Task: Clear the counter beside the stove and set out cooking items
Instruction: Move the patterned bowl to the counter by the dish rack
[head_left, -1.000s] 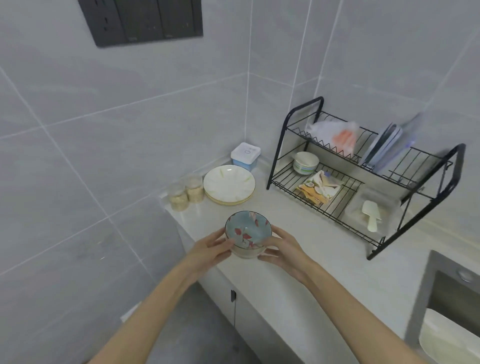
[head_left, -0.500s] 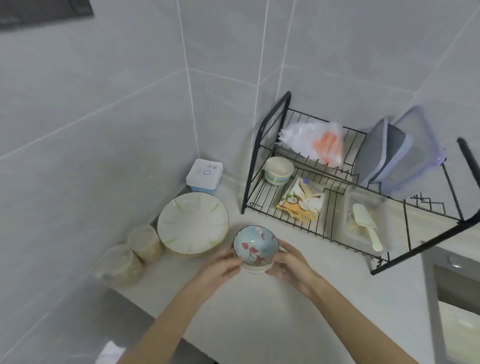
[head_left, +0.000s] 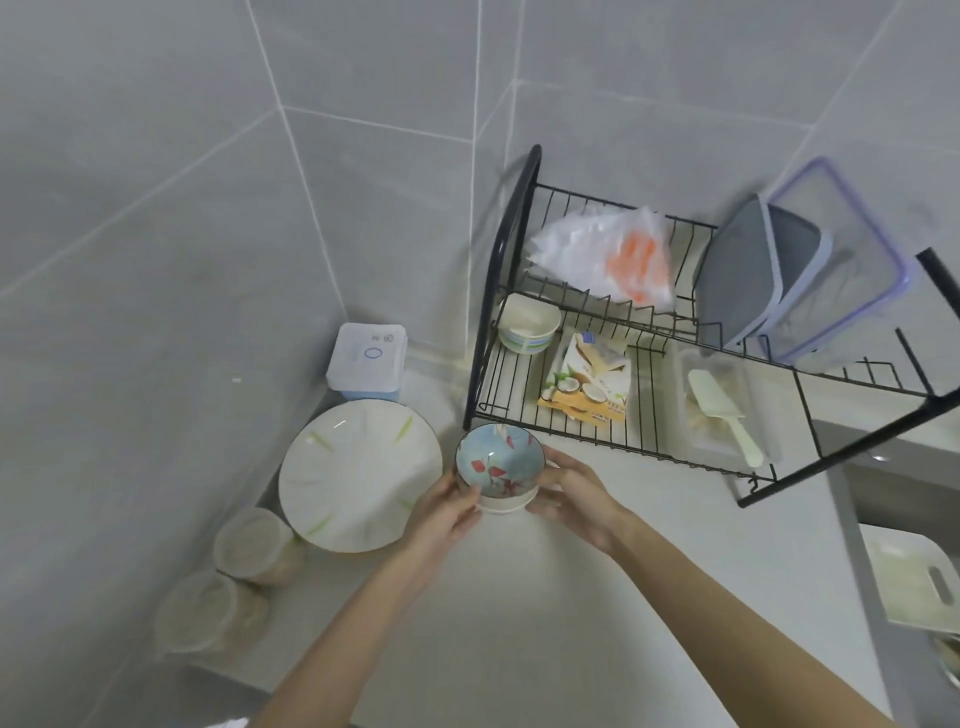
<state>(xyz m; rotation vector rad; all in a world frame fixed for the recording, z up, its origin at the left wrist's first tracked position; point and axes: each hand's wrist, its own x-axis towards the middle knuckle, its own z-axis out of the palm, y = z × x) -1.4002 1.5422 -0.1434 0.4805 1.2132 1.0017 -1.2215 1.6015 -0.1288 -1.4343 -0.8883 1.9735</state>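
I see the blue flowered bowl (head_left: 500, 460) cupped by left hand (head_left: 447, 512) and right hand (head_left: 576, 496), fingers curled round its sides, low at the counter (head_left: 545, 613), beside the plate (head_left: 358, 478), before the dish rack (head_left: 498, 291).

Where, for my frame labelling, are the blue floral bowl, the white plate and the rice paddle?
blue floral bowl (head_left: 498, 462), head view, inside bottom.
white plate (head_left: 358, 475), head view, middle of its face.
rice paddle (head_left: 710, 399), head view, its blade.
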